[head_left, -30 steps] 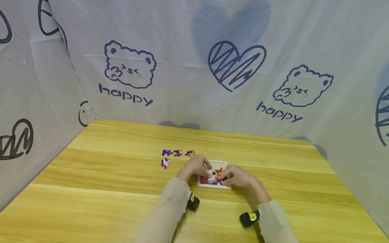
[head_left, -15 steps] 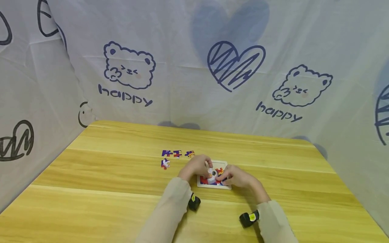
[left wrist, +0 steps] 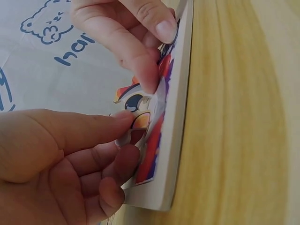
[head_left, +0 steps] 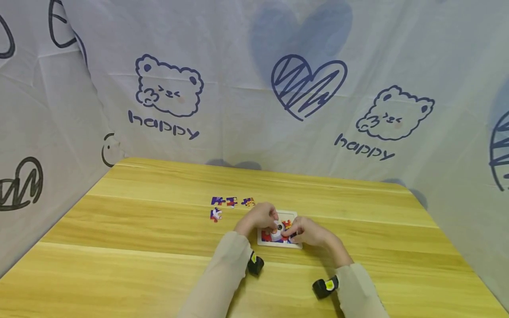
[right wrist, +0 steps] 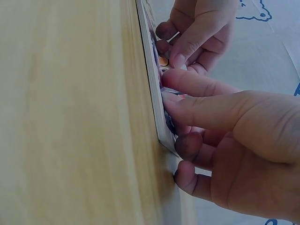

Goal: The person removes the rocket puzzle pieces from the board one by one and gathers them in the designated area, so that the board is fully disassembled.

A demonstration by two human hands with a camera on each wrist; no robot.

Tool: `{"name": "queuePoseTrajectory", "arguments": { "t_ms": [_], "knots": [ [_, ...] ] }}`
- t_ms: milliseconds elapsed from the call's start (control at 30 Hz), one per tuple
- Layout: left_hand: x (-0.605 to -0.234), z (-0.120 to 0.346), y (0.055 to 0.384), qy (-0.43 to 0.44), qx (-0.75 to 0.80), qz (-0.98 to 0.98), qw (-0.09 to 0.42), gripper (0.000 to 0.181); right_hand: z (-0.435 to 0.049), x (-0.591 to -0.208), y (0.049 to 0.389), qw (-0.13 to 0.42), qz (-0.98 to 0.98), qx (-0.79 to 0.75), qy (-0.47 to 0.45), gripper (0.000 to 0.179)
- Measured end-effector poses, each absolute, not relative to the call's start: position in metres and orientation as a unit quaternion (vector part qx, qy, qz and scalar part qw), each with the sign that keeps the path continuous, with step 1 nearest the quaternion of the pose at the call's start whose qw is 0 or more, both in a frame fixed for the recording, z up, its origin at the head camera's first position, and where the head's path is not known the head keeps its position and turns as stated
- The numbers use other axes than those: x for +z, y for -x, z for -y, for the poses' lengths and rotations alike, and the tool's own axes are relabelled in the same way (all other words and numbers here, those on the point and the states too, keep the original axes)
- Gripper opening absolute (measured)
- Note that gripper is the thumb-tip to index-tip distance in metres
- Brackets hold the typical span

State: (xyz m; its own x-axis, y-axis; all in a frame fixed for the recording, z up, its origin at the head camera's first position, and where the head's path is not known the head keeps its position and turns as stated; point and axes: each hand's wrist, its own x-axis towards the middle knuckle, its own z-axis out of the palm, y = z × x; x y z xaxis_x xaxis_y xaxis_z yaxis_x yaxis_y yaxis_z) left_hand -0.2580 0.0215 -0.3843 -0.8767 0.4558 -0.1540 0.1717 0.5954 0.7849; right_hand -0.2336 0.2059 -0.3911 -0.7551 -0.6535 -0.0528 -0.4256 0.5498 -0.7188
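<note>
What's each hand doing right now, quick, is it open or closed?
Left hand: closed, pinching a puzzle piece.
Right hand: touching the puzzle; whether it's gripping anything can't be told.

Four loose jigsaw pieces (head_left: pixel 232 202) lie flat on a yellow wood-grain desk (head_left: pixel 139 238) near a pale-framed puzzle tray (head_left: pixel 278 245).

In the head view, the left hand (head_left: pixel 260 216) hides the upper-left corner of the white-framed rectangular jigsaw tray (head_left: pixel 280 244), and the right hand (head_left: pixel 312 230) covers part of its right rim. Fingertips hide edges of the white puzzle piece printed with a dark eye (left wrist: pixel 134 101); whether the right hand pinches it is unclear. Prints on four loose, multicoloured jigsaw pieces (head_left: pixel 232 202) are too small to tell.
</note>
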Motion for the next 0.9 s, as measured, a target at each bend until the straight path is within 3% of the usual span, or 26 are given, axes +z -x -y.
{"name": "queuePoseTrajectory", "arguments": {
  "t_ms": [600,900],
  "knots": [
    [-0.381,-0.02,0.264,-0.165,0.452,-0.866,0.137,0.009,-0.2,-0.39,0.231,0.178,-0.867,-0.322,0.337,0.03],
    [-0.374,-0.015,0.265,-0.155,0.462,-0.86,0.149,0.007,-0.201,-0.39,0.231,0.184,-0.868,-0.334,0.319,0.029]
  ]
}}
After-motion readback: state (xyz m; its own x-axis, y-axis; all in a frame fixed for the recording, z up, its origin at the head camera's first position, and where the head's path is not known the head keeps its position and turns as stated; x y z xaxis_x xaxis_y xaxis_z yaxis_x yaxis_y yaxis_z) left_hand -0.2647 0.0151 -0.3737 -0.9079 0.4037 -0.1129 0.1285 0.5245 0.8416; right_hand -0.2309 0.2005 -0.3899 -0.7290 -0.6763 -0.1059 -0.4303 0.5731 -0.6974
